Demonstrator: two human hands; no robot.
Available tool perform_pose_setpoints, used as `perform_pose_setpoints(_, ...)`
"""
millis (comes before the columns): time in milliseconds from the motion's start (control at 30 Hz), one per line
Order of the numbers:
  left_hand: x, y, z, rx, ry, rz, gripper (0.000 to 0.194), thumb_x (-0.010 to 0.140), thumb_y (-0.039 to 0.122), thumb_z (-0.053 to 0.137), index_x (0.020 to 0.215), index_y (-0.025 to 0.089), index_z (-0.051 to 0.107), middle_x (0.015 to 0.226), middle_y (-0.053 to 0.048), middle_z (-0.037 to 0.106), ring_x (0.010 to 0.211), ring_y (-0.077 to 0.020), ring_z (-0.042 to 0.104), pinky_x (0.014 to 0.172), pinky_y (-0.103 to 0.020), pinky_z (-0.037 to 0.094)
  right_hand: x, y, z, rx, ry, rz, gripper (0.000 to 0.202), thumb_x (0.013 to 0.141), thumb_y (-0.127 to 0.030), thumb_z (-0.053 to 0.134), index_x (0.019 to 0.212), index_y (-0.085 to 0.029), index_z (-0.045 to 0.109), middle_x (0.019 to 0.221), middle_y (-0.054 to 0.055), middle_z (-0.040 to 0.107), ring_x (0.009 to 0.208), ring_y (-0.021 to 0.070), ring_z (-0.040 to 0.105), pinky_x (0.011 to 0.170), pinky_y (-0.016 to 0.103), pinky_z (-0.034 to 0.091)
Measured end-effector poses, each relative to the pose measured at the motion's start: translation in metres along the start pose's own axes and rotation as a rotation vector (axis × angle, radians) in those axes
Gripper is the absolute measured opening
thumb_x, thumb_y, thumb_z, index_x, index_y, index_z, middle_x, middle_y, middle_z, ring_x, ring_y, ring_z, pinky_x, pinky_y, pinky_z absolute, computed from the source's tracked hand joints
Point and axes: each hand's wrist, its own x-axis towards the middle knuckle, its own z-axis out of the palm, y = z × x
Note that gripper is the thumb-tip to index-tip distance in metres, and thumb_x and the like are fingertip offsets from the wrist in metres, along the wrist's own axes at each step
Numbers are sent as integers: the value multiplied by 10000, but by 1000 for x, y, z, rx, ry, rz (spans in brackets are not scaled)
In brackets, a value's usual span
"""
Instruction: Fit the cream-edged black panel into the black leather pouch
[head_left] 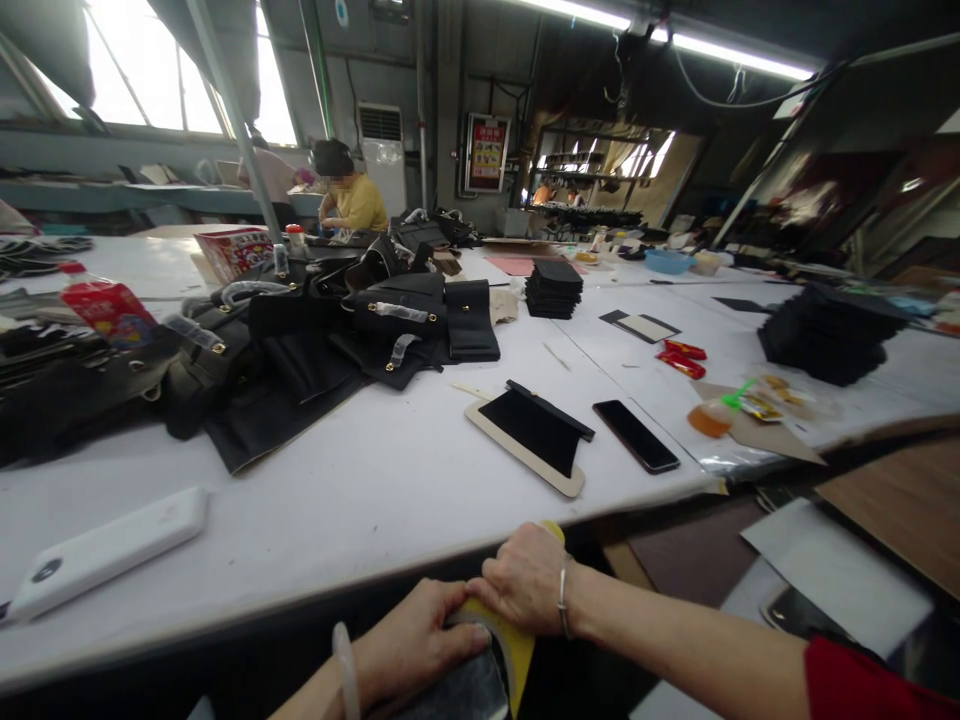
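Note:
Below the table's front edge, my left hand [416, 640], with a pale bangle at the wrist, is closed on a roll of yellow tape [519, 655]. Its thumb lies over the roll's rim. My right hand [525, 580], wearing a silver bracelet, has its fingers curled over the roll's top, close against the left fingertips. A dark, shiny surface [469, 690] shows under the left thumb; I cannot tell what it is. On the table ahead lies a black piece on a beige panel [484, 422], with a dark phone [636, 436] to its right.
Black leather bags [300, 340] are heaped at the left, behind a white power bank-like device [112, 550]. Stacks of black pieces [553, 290] stand further back and at the right. Red wrappers [682, 358] and a bag of orange liquid [710, 420] lie right. A person in yellow [364, 205] sits beyond.

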Motion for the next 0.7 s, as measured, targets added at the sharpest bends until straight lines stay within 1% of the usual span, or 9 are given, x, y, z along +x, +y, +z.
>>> perform_pose_setpoints(167, -1, 5, -1, 163, 13, 10, 229, 803, 211, 557, 976, 196, 706, 710, 62, 570, 622, -101, 431, 559, -199, 319, -6, -5, 3, -3, 10, 44, 582, 1012, -430, 248, 727, -168, 683, 664, 121, 723, 616, 312, 715, 538, 379, 513)
perform_pose_setpoints(267, -2, 8, -3, 222, 21, 27, 202, 804, 229, 579, 950, 203, 716, 696, 58, 583, 615, -103, 454, 555, -200, 311, -9, -9, 3, 1, 13, 65, 567, 1015, -409, 251, 726, -164, 673, 666, 125, 721, 625, 322, 716, 547, 397, 520)
perform_pose_setpoints(400, -3, 10, -4, 282, 20, 53, 217, 833, 256, 580, 991, 230, 726, 727, 42, 640, 625, -119, 516, 585, -209, 327, -12, -11, 6, 17, 0, 83, 555, 1017, -398, 262, 718, -166, 668, 684, 124, 728, 639, 313, 718, 564, 393, 521)
perform_pose_setpoints(500, -4, 9, -5, 300, -4, 75, 236, 869, 300, 568, 1045, 264, 721, 767, 33, 677, 646, -134, 546, 614, -219, 341, -14, -14, 11, 33, -14, 97, 548, 1018, -404, 268, 730, -169, 671, 704, 124, 734, 653, 300, 720, 586, 385, 517)
perform_pose_setpoints(600, -6, 8, -4, 295, -19, 79, 248, 898, 381, 549, 1035, 276, 728, 743, 27, 676, 625, -142, 527, 607, -234, 337, -17, -19, 15, 56, -30, 109, 530, 1015, -408, 284, 747, -178, 680, 709, 120, 736, 650, 304, 717, 589, 388, 510)
perform_pose_setpoints(700, -12, 9, -5, 241, -37, 63, 263, 897, 423, 549, 1011, 277, 735, 780, 22, 689, 678, -160, 547, 654, -233, 367, -20, -27, 18, 78, -33, 123, 539, 1018, -391, 255, 769, -185, 687, 716, 115, 736, 641, 316, 714, 578, 399, 504)
